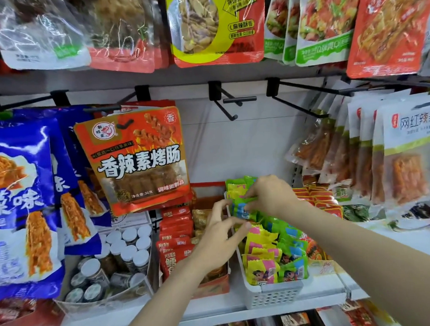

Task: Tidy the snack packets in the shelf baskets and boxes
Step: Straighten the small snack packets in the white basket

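left hand (219, 235) reaches in, fingers spread and loosely curled, holding nothing, at white basket (273, 295) left rim | right hand (270, 194) palm down at far end, fingertips pinching a green-blue snack packet (243, 207) | basket near shelf front edge

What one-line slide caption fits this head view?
Both hands, left and right, sort small green and yellow snack packets in a white shelf basket.

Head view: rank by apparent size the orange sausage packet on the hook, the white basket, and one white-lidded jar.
1. Orange sausage packet, though it hangs nearer the camera, which inflates it.
2. White basket, partly hidden by packets and hands, so this ranking is unsure.
3. White-lidded jar, clearly smallest.
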